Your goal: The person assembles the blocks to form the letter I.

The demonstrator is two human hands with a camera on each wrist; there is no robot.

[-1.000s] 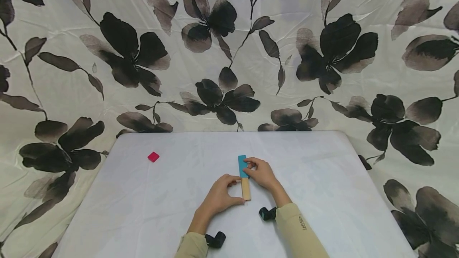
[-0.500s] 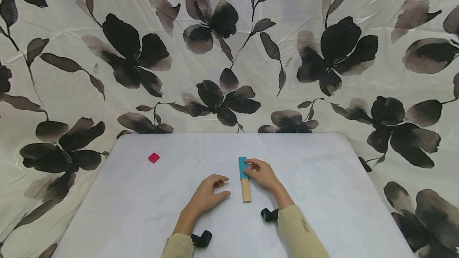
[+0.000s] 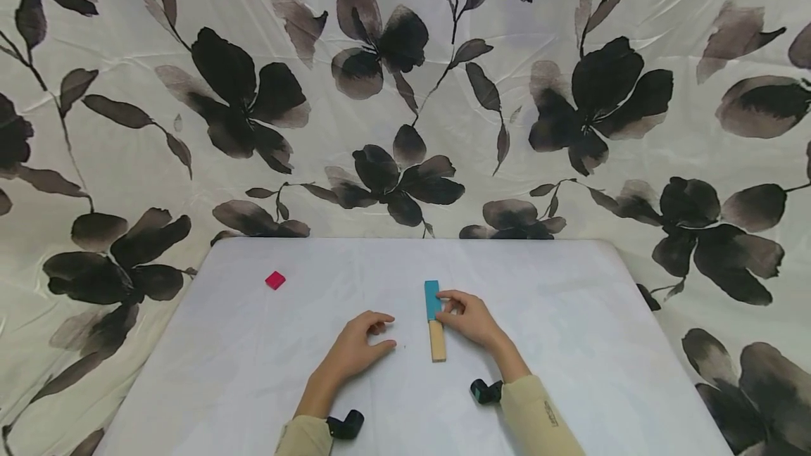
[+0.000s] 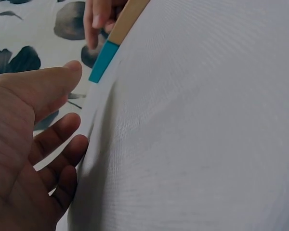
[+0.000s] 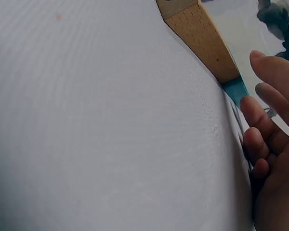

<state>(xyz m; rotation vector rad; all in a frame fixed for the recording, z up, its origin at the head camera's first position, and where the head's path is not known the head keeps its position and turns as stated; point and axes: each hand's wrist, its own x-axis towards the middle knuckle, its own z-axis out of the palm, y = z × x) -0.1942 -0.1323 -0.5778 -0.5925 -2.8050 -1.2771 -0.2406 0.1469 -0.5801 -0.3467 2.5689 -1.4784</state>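
Two blocks lie end to end on the white table, a blue block at the far end and a plain wooden block nearer the person. My right hand is beside the blue block, fingertips right at its right edge, with thumb and index apart. In the right wrist view, the wooden block looms large, and the fingers of that hand are loosely bent. To the left of the blocks, my left hand holds nothing, its fingers relaxed and thumb spread. The left wrist view shows this hand low over the cloth.
A small red block lies at the table's far left. The white-covered table ends at a hanging cloth with dark flowers. Each wrist carries a small black camera, the left camera and the right camera.
My left hand has come away from the wooden block and moved left. My right hand has shifted slightly toward the person and to the right along the blue block. Both blocks stay in line.
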